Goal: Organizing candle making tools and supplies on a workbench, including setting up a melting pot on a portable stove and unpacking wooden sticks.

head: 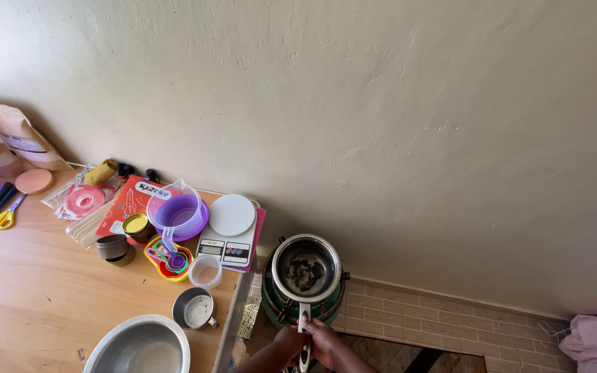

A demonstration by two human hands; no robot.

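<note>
Both the left hand [286,343] and the right hand [321,340] are wrapped around the saucepan handle [304,338]. The saucepan [306,269] is set on a green stove [276,309] beside the worktop [29,290]. It could be tipped off if the handle is pulled sideways.

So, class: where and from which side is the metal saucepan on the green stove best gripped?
By its long handle, from the near side. It sticks out level from the saucepan toward the person, clear of the stove; both hands, left hand and right hand, already wrap it.

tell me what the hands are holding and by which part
Both hands, left hand and right hand, grip the saucepan by its long handle.
</note>
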